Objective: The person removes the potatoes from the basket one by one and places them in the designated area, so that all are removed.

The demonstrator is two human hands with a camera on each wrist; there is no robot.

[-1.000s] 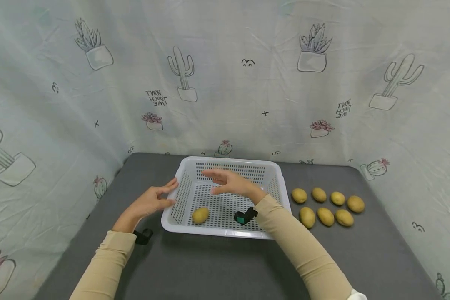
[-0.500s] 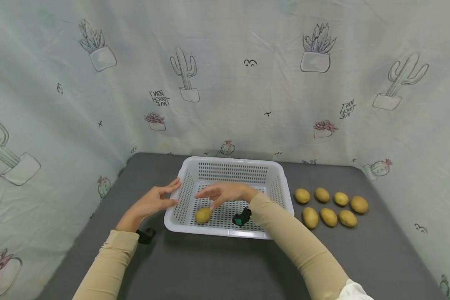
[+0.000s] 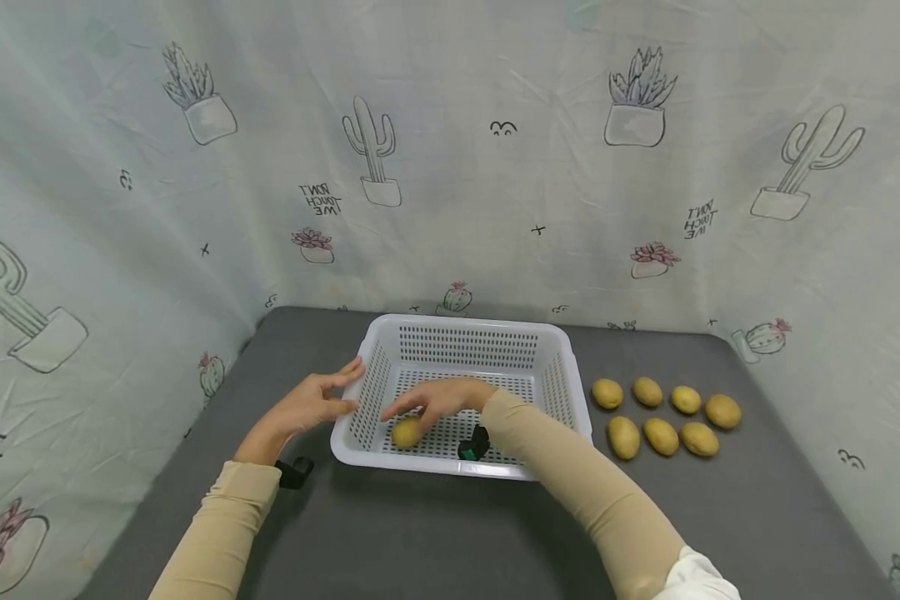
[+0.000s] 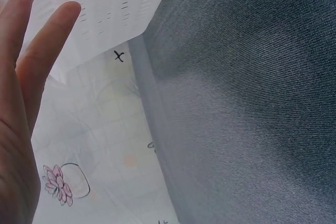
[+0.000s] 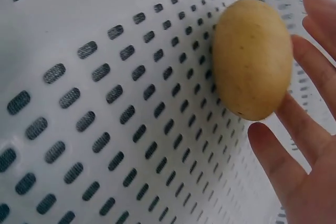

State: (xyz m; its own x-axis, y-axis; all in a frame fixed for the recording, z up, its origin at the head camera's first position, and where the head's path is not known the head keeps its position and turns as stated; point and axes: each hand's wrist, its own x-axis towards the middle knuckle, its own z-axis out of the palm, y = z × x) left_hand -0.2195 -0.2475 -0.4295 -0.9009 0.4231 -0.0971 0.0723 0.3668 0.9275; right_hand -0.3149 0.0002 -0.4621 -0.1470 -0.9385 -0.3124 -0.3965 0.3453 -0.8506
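A single yellow-brown potato [image 3: 402, 434] lies on the floor of a white perforated plastic basket [image 3: 435, 466], towards its front left. My right hand [image 3: 444, 397] reaches down over it from above. In the right wrist view the thumb tip sits right at the lower end of the potato [image 5: 252, 59], and spread fingers reach along its far side. My left hand [image 3: 309, 406] is at the basket's left side, its fingertips at the rim. The left wrist view shows the extended fingers against the basket wall [image 4: 105, 22].
Several potatoes [image 3: 660, 436] lie in two rows on the dark grey tabletop [image 3: 435, 533], right of the basket. A pale curtain [image 3: 450, 167] printed with cacti hangs behind and beside the table. Each wrist wears a small black camera.
My right hand has come down and nearer inside the basket, from over its middle to the potato. The left hand stays at the basket's left rim.
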